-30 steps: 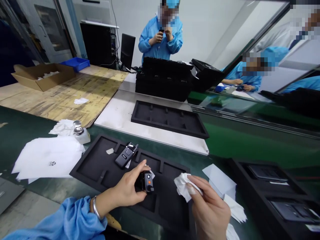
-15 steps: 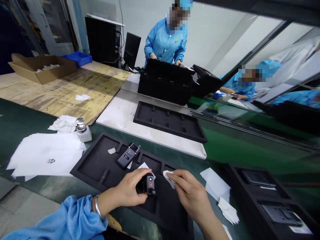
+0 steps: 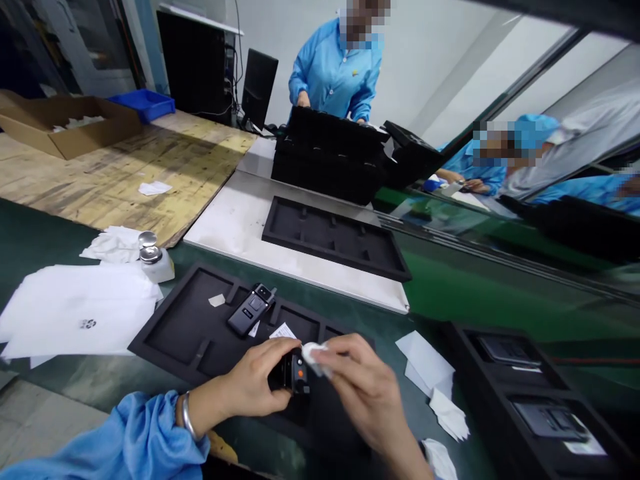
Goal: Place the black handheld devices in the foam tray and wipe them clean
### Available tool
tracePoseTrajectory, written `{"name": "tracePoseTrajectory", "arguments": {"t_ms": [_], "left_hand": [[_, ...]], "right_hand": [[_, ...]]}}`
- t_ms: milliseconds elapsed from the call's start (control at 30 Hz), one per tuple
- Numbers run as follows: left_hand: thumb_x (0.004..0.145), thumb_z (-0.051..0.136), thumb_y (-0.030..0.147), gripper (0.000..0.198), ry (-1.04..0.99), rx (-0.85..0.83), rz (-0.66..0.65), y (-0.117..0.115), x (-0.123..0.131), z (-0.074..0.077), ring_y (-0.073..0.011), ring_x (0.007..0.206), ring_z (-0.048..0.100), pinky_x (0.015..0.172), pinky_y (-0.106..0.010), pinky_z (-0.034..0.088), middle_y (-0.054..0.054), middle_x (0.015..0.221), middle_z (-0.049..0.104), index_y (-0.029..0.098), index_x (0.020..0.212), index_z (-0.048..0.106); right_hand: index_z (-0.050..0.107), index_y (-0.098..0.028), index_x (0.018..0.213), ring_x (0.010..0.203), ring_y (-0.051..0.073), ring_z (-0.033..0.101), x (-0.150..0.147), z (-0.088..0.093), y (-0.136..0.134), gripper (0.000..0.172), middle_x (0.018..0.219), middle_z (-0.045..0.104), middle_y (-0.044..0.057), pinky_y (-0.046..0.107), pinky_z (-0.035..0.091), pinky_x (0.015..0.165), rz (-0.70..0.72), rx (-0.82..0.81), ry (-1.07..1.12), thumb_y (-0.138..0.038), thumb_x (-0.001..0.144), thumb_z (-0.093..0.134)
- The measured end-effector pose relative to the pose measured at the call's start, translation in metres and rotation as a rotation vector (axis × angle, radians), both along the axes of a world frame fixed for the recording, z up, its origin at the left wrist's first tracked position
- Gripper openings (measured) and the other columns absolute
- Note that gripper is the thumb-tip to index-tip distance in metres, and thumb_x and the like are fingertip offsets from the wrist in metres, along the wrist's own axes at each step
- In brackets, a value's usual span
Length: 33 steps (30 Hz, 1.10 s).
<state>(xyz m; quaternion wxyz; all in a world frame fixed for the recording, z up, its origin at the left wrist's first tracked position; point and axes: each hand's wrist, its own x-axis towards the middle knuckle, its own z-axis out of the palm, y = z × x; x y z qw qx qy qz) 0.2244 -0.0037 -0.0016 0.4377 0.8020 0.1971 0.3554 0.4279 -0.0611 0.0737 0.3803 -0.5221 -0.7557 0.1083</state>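
My left hand [image 3: 255,383] is closed round a small black device with an orange button [image 3: 294,373], held just above a black foam tray [image 3: 185,333]. My right hand [image 3: 357,390] pinches a crumpled white wipe [image 3: 314,351] and presses it against the top of that device. A second black device [image 3: 250,310] lies in a slot of the same tray, with small white slips beside it.
White sheets [image 3: 75,310] and a small metal-capped bottle [image 3: 153,260] lie left of the tray. A second foam tray [image 3: 333,240] rests on a white board beyond. A tray with devices [image 3: 540,400] stands at the right. A person in blue [image 3: 337,73] works at stacked black trays.
My right hand has moved left with the wipe until it touches the device in my left hand. The person at the back has lowered both hands onto the stacked trays.
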Motion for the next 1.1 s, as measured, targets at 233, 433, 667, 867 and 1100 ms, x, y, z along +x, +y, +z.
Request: {"name": "tracePoseTrajectory", "arguments": {"t_ms": [233,433,667,867,1100], "left_hand": [[0.063,0.059,0.009,0.075,0.015,-0.014,0.018,0.001,0.001,0.001,-0.0241,0.119,0.058,0.105,-0.037,0.048,-0.009,0.129,0.060,0.020,0.136,0.043],[0.064,0.059,0.010,0.074,0.021,-0.029,0.011,0.001,0.001,0.001,-0.0240,0.120,0.057,0.106,-0.037,0.046,-0.009,0.130,0.060,0.020,0.135,0.044],[0.065,0.064,0.011,0.075,0.054,-0.028,0.114,0.002,0.000,-0.004,-0.0239,0.118,0.060,0.104,-0.037,0.049,-0.008,0.129,0.061,0.022,0.136,0.043],[0.071,0.069,0.021,0.079,0.214,-0.010,0.242,0.009,0.028,-0.003,-0.0272,0.123,0.056,0.106,-0.041,0.047,-0.015,0.135,0.057,0.016,0.142,0.037],[0.079,0.072,0.026,0.081,0.742,0.220,0.322,0.022,0.065,0.025,-0.0364,0.121,0.056,0.096,-0.045,0.051,-0.025,0.138,0.050,0.005,0.147,0.032]], "right_hand": [[0.069,-0.028,0.105,0.083,0.017,0.056,0.007,-0.002,0.002,0.028,0.090,0.063,0.003,0.033,0.045,0.072,0.153,0.007,-0.136,-0.009,0.093,0.052],[0.068,-0.027,0.111,0.085,0.017,0.057,0.024,-0.010,-0.009,0.033,0.090,0.062,0.004,0.032,0.048,0.072,-0.020,0.012,-0.085,-0.009,0.093,0.048],[0.073,-0.028,0.098,0.081,0.018,0.057,0.011,-0.006,0.009,0.028,0.084,0.064,0.003,0.036,0.045,0.077,0.094,0.001,-0.159,-0.014,0.094,0.050],[0.075,-0.026,0.100,0.079,0.019,0.065,0.065,-0.055,-0.028,0.021,0.091,0.066,0.006,0.027,0.051,0.063,-0.318,-0.068,0.052,-0.031,0.094,0.055],[0.076,-0.022,0.094,0.080,0.020,0.067,0.064,-0.075,-0.042,0.023,0.090,0.069,0.007,0.029,0.053,0.067,-0.469,-0.050,0.188,-0.039,0.090,0.061]]}}
